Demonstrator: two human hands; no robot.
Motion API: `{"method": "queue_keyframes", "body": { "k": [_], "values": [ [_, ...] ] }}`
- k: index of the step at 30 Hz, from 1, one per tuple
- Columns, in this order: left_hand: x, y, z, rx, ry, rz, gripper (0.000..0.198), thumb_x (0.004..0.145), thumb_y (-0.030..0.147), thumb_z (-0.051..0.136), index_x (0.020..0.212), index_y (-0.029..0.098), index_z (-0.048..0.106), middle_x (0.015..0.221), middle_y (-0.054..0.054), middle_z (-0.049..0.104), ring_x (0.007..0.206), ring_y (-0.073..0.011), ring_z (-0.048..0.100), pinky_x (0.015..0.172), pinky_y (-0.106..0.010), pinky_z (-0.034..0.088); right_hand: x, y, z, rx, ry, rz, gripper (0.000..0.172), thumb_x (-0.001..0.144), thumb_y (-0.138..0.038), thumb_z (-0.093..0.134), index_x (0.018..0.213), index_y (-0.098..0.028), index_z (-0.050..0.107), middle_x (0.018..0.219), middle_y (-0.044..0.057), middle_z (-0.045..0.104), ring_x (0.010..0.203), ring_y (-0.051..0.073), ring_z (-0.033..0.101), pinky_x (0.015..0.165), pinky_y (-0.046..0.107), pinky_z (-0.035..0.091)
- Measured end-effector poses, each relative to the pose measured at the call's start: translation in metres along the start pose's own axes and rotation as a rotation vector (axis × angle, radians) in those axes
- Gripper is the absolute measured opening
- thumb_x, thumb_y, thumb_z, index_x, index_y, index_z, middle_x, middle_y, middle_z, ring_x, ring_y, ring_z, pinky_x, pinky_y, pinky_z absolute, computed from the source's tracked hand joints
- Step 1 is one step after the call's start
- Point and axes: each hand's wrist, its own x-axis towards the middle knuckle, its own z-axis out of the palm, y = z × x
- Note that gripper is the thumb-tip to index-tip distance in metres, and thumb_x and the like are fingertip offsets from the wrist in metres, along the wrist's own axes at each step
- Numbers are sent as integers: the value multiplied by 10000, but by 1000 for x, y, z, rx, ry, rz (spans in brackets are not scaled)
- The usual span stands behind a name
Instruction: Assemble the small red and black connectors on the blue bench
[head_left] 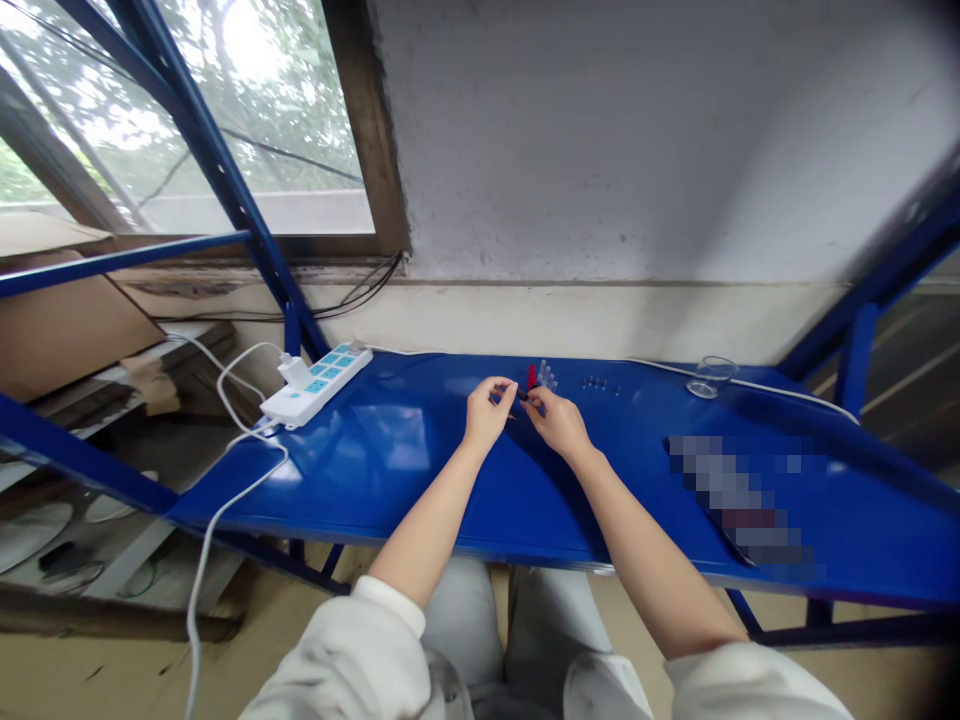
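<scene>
My left hand (487,412) and my right hand (559,420) meet over the middle of the blue table, fingertips pinched close together. A small black cylindrical piece (523,396) shows between them, gripped by the right fingertips. The left thumb and forefinger are closed at its other end; what they pinch is too small to make out. Just beyond the hands lie small red pieces (532,377) and several clear narrow tubes (547,376). To the right of these, several tiny dark parts (595,384) are scattered on the tabletop.
A white power strip (319,388) with a plug and trailing cable is at the table's left. A clear glass cup (711,376) stands at the back right, near a white cable. A blurred-out flat object (739,500) lies at the right. Blue metal posts (247,210) frame the table (360,500).
</scene>
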Motion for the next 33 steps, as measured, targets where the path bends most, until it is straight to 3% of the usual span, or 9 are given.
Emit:
{"method": "queue_keyframes", "body": {
  "k": [15,25,29,33],
  "values": [
    [0,-1,1,-13,-7,6,252,771,382,523,828,151,605,759,-38,624,638,-101,574,516,-188,454,-1,0,4,29,64,-16,187,808,-333,435,884,-201,543,722,17,629,613,129,568,549,202,339],
    [6,-23,-1,29,-254,-66,247,694,377,605,691,130,615,641,-26,612,606,-129,574,584,-241,456,0,4,10,69,79,-28,163,784,-335,462,841,-213,554,655,-7,608,543,118,536,516,205,329],
    [14,-24,-19,362,-103,-81,217,709,356,593,678,144,625,737,-45,626,681,-151,583,656,-272,436,1,5,10,67,64,1,214,782,-366,477,917,-223,562,683,-6,627,584,125,558,554,215,357],
    [20,-28,-39,810,49,-205,169,727,337,571,709,181,633,875,-58,629,847,-206,573,761,-347,392,2,8,7,17,49,94,212,790,-353,469,931,-233,571,725,1,641,635,137,574,552,220,349]
  ]
}}
